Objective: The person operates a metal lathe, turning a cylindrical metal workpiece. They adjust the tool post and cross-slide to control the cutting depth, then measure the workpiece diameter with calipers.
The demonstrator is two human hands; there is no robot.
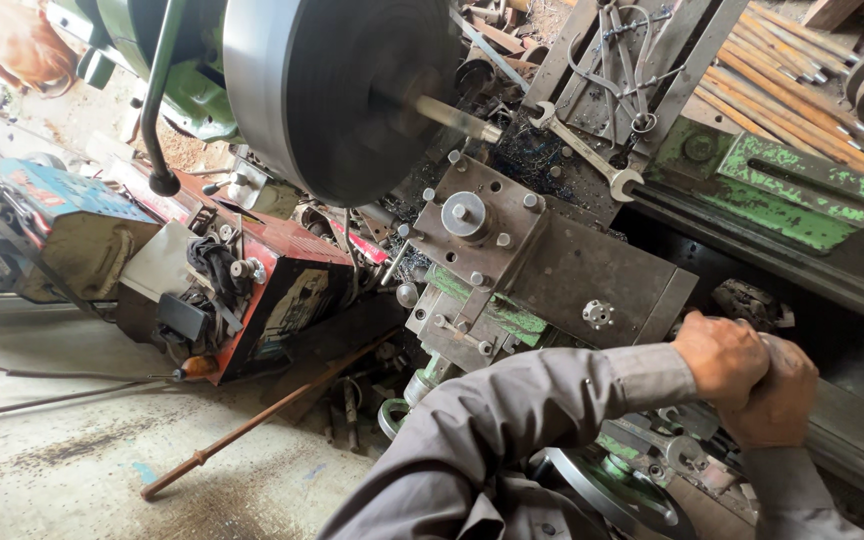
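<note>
A wrench (586, 150) lies on the lathe bed (752, 170) behind the tool post (467, 215); the chuck (342, 90) stands to its left, a rod (252, 425) on the floor (72, 470).

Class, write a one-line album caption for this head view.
Left hand and right hand clasp together beside a green lathe's grey steel tool post.

Left hand (720, 357) and right hand (778, 392) clasped together in fists, grey-sleeved left arm bent across, right wrist low
</note>
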